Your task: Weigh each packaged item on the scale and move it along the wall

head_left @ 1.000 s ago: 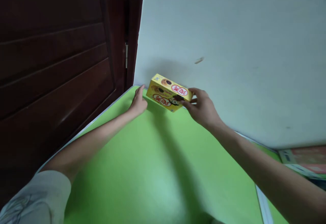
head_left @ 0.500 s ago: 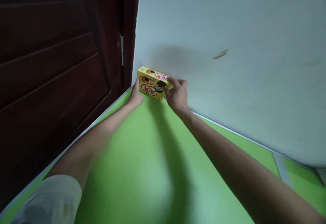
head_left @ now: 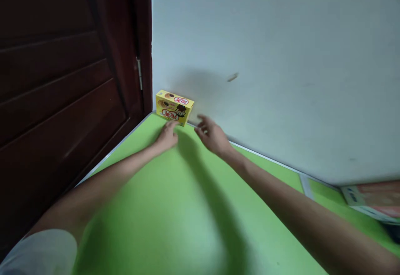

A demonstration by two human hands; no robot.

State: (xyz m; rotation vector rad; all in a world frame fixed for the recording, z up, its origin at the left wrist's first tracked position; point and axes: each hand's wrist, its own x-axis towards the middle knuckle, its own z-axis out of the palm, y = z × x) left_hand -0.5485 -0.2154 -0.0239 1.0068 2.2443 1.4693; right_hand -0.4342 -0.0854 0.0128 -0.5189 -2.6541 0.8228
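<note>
A yellow snack box (head_left: 175,107) with red-and-white lettering and pictures of round pastries stands on the green tabletop (head_left: 175,191), close against the wall. Just in front of its lower edge is my left hand (head_left: 167,136), fingers loosely extended and nothing in them; whether the fingertips touch the box I cannot tell. My right hand (head_left: 215,136) is to the right of the box, apart from it, with fingers spread and slightly bent and no object between them.
A dark brown door (head_left: 62,100) with a metal hinge borders the table on the left. The pale wall (head_left: 281,58) runs behind the table. At the far right lies a reddish and white box (head_left: 375,198), partly cut off by the frame edge.
My right hand carried the yellow snack box left and down to the corner, then let go and drew back. My left hand touched the box's left end, then moved to its front.
</note>
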